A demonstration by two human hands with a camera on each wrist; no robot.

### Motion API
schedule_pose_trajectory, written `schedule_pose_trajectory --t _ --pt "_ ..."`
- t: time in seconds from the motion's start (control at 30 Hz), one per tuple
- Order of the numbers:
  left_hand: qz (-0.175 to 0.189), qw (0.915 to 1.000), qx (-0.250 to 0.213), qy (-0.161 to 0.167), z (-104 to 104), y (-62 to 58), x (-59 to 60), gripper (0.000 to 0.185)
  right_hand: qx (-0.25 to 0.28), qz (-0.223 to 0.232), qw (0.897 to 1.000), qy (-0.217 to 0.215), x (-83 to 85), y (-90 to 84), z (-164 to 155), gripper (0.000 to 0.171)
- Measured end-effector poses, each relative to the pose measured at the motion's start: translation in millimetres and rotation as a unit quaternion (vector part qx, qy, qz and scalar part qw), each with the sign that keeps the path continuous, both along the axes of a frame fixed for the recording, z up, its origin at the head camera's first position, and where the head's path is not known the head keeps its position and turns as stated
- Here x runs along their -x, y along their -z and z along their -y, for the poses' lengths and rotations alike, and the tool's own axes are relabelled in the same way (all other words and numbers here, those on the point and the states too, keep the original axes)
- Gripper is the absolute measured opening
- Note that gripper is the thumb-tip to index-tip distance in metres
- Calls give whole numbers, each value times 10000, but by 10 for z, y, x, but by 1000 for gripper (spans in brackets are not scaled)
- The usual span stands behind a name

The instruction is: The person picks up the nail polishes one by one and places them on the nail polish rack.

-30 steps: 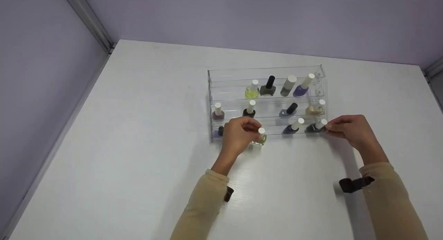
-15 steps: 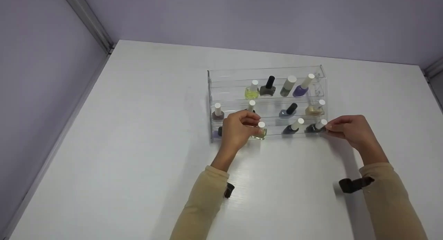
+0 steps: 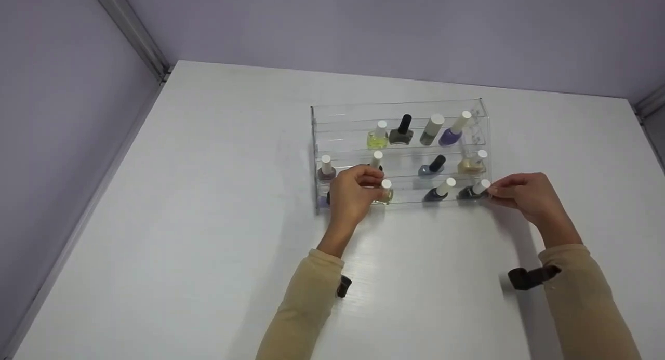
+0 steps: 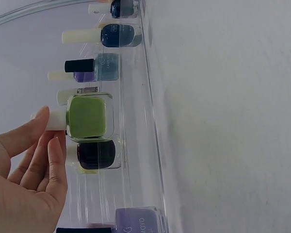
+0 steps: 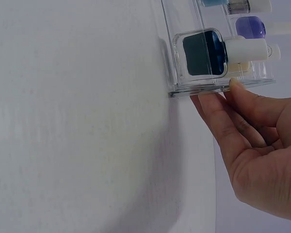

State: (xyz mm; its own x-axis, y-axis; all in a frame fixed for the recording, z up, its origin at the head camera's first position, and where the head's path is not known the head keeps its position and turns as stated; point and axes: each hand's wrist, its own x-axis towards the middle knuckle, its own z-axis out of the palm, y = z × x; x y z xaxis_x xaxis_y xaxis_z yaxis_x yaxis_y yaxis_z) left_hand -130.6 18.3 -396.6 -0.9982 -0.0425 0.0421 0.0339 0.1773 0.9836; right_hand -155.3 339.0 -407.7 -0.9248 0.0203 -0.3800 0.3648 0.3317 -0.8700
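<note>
My left hand point(image 3: 353, 196) pinches the white cap of a green nail polish bottle point(image 4: 87, 116) between thumb and fingers. In the head view that bottle is upright at the front tier of a clear acrylic rack point(image 3: 405, 200). My right hand point(image 3: 527, 196) holds the rack's right end panel point(image 5: 208, 90), thumb on one side and fingers on the other. Just inside that panel stands a dark teal nail polish bottle point(image 5: 203, 54) with a white cap. A dark blue bottle point(image 3: 436, 194) is farther left on the same tier. My left hand partly hides a lilac bottle point(image 4: 138, 221).
The middle tier carries several bottles, among them a mauve one point(image 3: 326, 172), a grey-blue one point(image 3: 430, 169) and a gold one point(image 3: 470, 166). On the upper tier are a yellow bottle point(image 3: 377, 141) and a purple one point(image 3: 450, 137). A white table point(image 3: 208, 194) lies beneath.
My left hand has moved the green nail polish bottle away from me and slightly left, onto the rack's front tier area. My right hand keeps its hold on the rack's end.
</note>
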Motion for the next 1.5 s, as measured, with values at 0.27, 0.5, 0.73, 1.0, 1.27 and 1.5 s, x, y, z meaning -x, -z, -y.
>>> schedule_pose_trajectory --t 0.27,0.5,0.73,1.0,1.27,1.5 --pt "-143 9995 207 -211 -14 38 9 25 129 -34 9999 5 -4 2 -2 8" --pt "-275 9981 394 -389 -37 82 17 24 326 -41 9995 38 -6 6 -2 11" --pt "-408 9971 435 -466 -59 123 17 23 266 -61 9996 28 -10 10 -2 10" --pt "-439 9968 482 -466 -61 134 16 23 265 -99 9996 22 -8 9 -2 9" --pt "-446 9942 830 -519 -74 167 22 22 341 -76 9994 45 -6 6 -1 11" --pt "-547 9926 965 -498 -75 169 11 21 238 -79 9997 -21 1 16 -10 9"
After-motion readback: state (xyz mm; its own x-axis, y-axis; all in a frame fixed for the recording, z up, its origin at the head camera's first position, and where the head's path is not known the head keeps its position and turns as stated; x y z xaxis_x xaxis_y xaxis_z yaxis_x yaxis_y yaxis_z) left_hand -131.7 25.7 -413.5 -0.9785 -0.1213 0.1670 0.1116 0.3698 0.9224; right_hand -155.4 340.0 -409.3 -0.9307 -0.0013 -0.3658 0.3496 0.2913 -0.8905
